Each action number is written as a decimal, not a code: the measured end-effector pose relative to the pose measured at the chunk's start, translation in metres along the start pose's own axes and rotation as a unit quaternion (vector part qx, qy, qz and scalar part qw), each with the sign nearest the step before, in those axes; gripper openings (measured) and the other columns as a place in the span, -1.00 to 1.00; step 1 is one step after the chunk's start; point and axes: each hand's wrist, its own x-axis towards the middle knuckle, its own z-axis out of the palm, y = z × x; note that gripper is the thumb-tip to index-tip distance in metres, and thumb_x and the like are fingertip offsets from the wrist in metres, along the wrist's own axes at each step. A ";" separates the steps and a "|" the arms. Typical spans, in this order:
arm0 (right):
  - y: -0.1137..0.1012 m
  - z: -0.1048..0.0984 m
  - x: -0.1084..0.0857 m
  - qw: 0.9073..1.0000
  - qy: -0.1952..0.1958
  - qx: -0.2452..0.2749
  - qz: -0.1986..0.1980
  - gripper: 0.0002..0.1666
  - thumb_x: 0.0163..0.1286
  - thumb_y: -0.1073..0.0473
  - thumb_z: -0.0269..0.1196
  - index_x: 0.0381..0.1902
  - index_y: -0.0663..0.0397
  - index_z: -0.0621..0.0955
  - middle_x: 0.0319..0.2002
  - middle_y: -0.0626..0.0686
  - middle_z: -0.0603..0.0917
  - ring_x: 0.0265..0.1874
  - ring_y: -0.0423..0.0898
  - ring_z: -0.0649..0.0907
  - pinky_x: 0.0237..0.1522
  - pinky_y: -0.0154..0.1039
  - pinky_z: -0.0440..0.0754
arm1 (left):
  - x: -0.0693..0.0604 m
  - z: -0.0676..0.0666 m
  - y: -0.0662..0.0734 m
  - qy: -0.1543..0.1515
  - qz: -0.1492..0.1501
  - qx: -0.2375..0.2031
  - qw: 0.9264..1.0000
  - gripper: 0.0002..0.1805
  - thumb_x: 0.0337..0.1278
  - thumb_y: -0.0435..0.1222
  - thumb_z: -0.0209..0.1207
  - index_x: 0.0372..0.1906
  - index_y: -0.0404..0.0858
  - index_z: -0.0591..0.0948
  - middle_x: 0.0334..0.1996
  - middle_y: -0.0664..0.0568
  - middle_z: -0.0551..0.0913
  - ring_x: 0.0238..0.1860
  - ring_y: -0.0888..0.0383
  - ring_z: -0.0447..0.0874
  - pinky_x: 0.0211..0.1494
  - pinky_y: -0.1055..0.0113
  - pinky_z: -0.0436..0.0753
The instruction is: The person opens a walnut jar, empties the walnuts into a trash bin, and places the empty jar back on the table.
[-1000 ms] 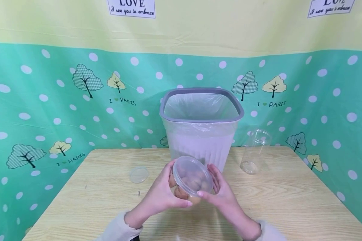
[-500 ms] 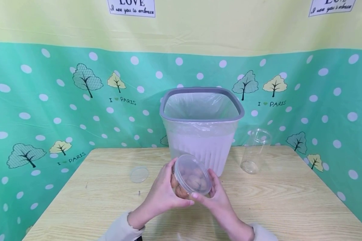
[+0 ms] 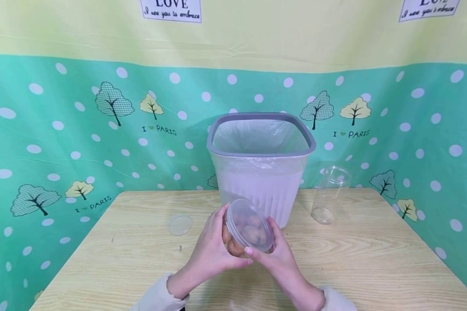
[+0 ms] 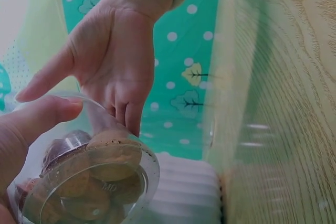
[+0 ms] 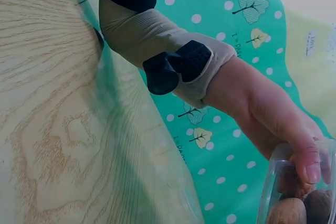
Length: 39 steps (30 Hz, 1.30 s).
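A clear round container (image 3: 251, 226) of brown, roundish, walnut-like pieces is held tilted in mid-air, its translucent lid facing the head camera. My left hand (image 3: 210, 244) grips its left side, thumb low across the front. On the right, my right hand (image 3: 280, 257) holds it with the thumb at the lid's lower rim and the fingers along the far side. The left wrist view shows the container's base (image 4: 94, 187) and my right hand (image 4: 118, 56), its fingertips partly hidden behind the container. In the right wrist view, my left hand (image 5: 278, 119) bends its thumb over the container's edge.
A lined bin with a grey rim (image 3: 261, 154) stands behind the container. To its right is a tall clear jar (image 3: 328, 196) without a lid. A clear disc (image 3: 180, 225) lies left on the wooden table (image 3: 113, 268), near a tiny dark bit (image 3: 180, 248).
Compared with a second ago, the container is tilted a little more and sits slightly higher. The right hand has shifted slightly left, its thumb moving left along the rim.
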 end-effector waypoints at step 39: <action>0.007 -0.018 0.008 0.994 -0.081 -0.027 -0.070 0.18 0.02 0.19 0.43 0.45 0.30 -0.02 0.41 0.38 0.03 0.38 0.28 0.10 0.28 -0.37 0.25 | 0.003 -0.011 -0.006 -0.076 -0.043 -0.137 0.987 0.33 -0.79 -0.07 0.62 0.40 0.02 0.15 0.21 0.14 0.36 0.19 0.13 0.37 0.26 -0.04 0.31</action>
